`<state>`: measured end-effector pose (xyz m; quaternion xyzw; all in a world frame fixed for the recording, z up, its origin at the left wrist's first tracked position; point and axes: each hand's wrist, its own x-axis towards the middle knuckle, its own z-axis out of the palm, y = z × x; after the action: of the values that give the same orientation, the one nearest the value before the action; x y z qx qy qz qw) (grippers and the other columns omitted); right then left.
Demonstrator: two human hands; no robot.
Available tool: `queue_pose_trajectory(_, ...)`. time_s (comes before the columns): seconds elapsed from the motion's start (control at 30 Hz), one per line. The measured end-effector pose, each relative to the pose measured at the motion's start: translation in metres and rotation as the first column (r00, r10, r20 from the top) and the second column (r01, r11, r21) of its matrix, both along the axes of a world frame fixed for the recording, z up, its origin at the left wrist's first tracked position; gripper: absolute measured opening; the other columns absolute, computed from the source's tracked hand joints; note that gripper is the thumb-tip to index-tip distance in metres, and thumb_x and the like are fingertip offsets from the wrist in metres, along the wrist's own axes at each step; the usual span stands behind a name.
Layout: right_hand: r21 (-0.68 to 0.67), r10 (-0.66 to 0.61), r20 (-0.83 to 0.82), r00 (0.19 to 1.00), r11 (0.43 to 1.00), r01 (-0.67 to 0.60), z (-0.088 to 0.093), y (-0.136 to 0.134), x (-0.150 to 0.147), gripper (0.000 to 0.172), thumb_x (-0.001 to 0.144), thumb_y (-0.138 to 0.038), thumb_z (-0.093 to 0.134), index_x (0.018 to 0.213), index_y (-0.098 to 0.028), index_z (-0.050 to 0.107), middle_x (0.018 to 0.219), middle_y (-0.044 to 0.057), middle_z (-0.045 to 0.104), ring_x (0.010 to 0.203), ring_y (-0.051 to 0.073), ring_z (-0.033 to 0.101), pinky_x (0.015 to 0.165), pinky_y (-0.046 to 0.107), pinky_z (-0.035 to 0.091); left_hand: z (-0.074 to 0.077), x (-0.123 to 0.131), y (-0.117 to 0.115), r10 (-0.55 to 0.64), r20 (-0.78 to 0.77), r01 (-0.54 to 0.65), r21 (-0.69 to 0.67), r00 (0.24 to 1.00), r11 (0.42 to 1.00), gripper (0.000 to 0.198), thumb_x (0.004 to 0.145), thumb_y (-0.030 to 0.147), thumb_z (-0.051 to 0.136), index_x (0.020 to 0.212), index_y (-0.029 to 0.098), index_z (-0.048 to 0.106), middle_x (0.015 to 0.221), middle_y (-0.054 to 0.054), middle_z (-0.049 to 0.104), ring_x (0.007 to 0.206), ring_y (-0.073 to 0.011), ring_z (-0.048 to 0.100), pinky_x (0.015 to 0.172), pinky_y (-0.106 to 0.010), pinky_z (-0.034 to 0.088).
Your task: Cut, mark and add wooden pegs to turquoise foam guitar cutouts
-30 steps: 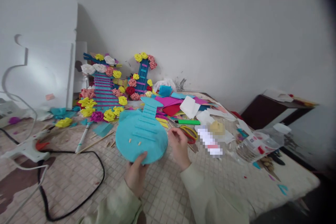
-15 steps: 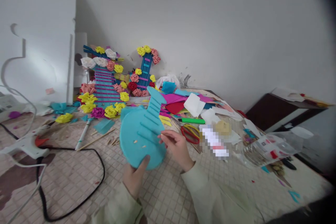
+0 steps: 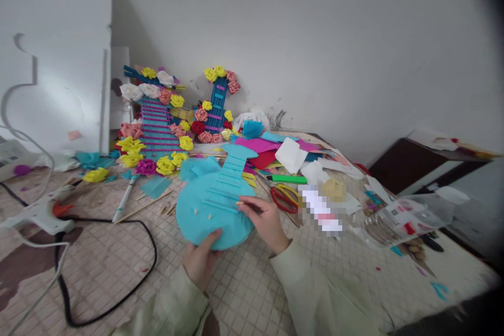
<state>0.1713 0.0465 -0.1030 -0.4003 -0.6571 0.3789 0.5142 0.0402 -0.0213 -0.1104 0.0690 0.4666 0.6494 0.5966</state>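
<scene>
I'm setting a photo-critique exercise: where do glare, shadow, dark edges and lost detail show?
Head view, left: glare on the upright white board, shadow beside it on the grey wall; head view, top right: black curved edge; head view, right of the red-and-yellow looped scissors handles: pixelated white patch; head view, centre: turquoise guitar-shaped piece slightly soft.

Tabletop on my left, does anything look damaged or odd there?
Yes. Beside the white glue gun, a brown patch breaks the tile pattern of the tabletop, so it looks torn or stained; I can't tell which.
</scene>
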Motion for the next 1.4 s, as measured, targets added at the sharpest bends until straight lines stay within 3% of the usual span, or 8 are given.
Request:
queue_pose_trajectory(0.2, 0.0, 0.008, -0.022, 1.0, 1.0, -0.008, -0.002, 0.002, 0.002, 0.018, 0.078, -0.032, 0.06, 0.086, -0.018, 0.069, 0.074, 0.004, 0.068, 0.059, 0.015, 0.061, 0.052, 0.026, 0.049, -0.001, 0.001, 0.001, 0.017, 0.013, -0.017, -0.007, 1.0, 1.0, 0.052, 0.067, 0.005, 0.063, 0.113, 0.027, 0.053, 0.112, -0.005, 0.062, 0.095, -0.021, 0.062, 0.082, -0.037, 0.055)
queue_pose_trajectory(0.43, 0.186, 0.034, 0.166, 0.986, 0.98, -0.065, 0.007, -0.005, 0.002, 0.013, 0.079, -0.024, 0.057, 0.081, -0.019, 0.069, 0.075, 0.004, 0.067, 0.064, 0.015, 0.059, 0.058, 0.026, 0.048, -0.006, 0.0, 0.002, 0.057, -0.05, -0.06, -0.055, 0.997, 0.997, 0.051, 0.062, 0.007, 0.068, 0.108, 0.024, 0.056, 0.109, -0.006, 0.063, 0.099, -0.0237, 0.06, 0.091, -0.044, 0.049)
queue_pose_trajectory(0.57, 0.248, 0.084, 0.264, 0.961, 0.957, -0.152, 0.006, -0.01, -0.001, 0.014, 0.08, -0.021, 0.056, 0.086, -0.021, 0.068, 0.079, 0.003, 0.068, 0.068, 0.014, 0.061, 0.064, 0.026, 0.049, -0.018, -0.001, 0.002, 0.055, -0.222, -0.046, 0.045, 0.973, 0.998, 0.048, 0.058, 0.017, 0.074, 0.103, 0.021, 0.059, 0.11, -0.007, 0.063, 0.103, -0.0258, 0.058, 0.095, -0.045, 0.045)
queue_pose_trajectory(0.73, 0.322, 0.11, 0.36, 0.927, 0.917, -0.234, 0.003, -0.017, -0.004, 0.015, 0.083, -0.021, 0.053, 0.086, -0.02, 0.067, 0.082, 0.005, 0.068, 0.076, 0.016, 0.062, 0.072, 0.027, 0.05, -0.026, -0.01, 0.001, 0.046, -0.469, -0.031, 0.04, 0.882, 0.999, 0.046, 0.051, 0.029, 0.079, 0.094, 0.021, 0.064, 0.1, -0.005, 0.067, 0.103, -0.0278, 0.057, 0.098, -0.043, 0.041)
queue_pose_trajectory(0.87, 0.357, 0.092, 0.443, 0.892, 0.894, -0.269, 0.003, -0.021, -0.007, 0.018, 0.082, -0.017, 0.049, 0.084, -0.02, 0.066, 0.081, 0.005, 0.066, 0.075, 0.016, 0.061, 0.07, 0.028, 0.05, -0.014, -0.017, -0.001, -0.052, -0.683, 0.017, -0.058, 0.728, 0.998, 0.035, 0.042, 0.025, 0.081, 0.074, 0.02, 0.067, 0.073, -0.004, 0.069, 0.088, -0.0304, 0.061, 0.081, -0.039, 0.051)
queue_pose_trajectory(1.07, 0.354, 0.082, 0.504, 0.86, 0.889, -0.292, -0.001, -0.021, -0.009, 0.018, 0.08, -0.016, 0.048, 0.083, -0.021, 0.065, 0.078, 0.004, 0.066, 0.074, 0.016, 0.06, 0.069, 0.027, 0.049, -0.009, -0.016, -0.003, -0.045, -0.768, 0.044, -0.022, 0.639, 0.999, 0.019, 0.046, 0.025, 0.077, 0.06, 0.02, 0.065, 0.06, -0.002, 0.066, 0.067, -0.0252, 0.062, 0.062, -0.031, 0.051)
queue_pose_trajectory(1.2, 0.365, 0.07, 0.496, 0.865, 0.887, -0.281, -0.001, -0.022, -0.01, 0.018, 0.081, -0.016, 0.048, 0.08, -0.02, 0.066, 0.078, 0.004, 0.066, 0.073, 0.016, 0.06, 0.068, 0.027, 0.049, -0.014, -0.018, -0.002, -0.067, -0.803, 0.094, -0.014, 0.592, 0.995, 0.021, 0.05, 0.03, 0.076, 0.066, 0.02, 0.068, 0.067, -0.004, 0.068, 0.069, -0.0254, 0.063, 0.062, -0.031, 0.049)
queue_pose_trajectory(1.4, 0.375, 0.034, 0.521, 0.853, 0.888, -0.265, 0.002, -0.025, -0.011, 0.019, 0.081, -0.015, 0.048, 0.075, -0.02, 0.065, 0.073, 0.003, 0.065, 0.069, 0.015, 0.059, 0.064, 0.026, 0.048, -0.01, -0.019, -0.004, -0.042, -0.837, 0.135, 0.037, 0.545, 0.99, 0.019, 0.052, 0.032, 0.075, 0.046, 0.022, 0.06, 0.044, -0.001, 0.055, 0.056, -0.0212, 0.058, 0.059, -0.028, 0.047)
